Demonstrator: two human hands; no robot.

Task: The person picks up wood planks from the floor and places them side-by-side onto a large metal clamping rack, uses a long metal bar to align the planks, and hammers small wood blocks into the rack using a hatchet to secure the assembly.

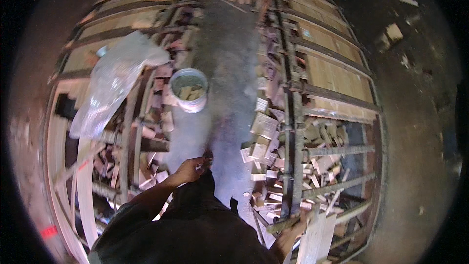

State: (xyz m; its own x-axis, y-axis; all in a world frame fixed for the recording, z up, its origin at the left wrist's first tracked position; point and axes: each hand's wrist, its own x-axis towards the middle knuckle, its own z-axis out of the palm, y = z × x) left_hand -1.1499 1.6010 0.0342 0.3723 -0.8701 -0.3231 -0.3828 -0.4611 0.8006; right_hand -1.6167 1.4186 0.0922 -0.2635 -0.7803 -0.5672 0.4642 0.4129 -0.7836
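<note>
Grey floor (229, 68), bucket (188, 89), wood offcuts (264, 126)

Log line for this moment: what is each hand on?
left hand: low over grey floor strip, grip unclear | right hand: on pale plank | white bucket: ahead, wood bits inside | metal rack: right

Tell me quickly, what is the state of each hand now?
Left hand: fingers curled near the knee in dark trousers; whether it grips anything cannot be told.
Right hand: closed on a pale flat wooden plank.
</note>
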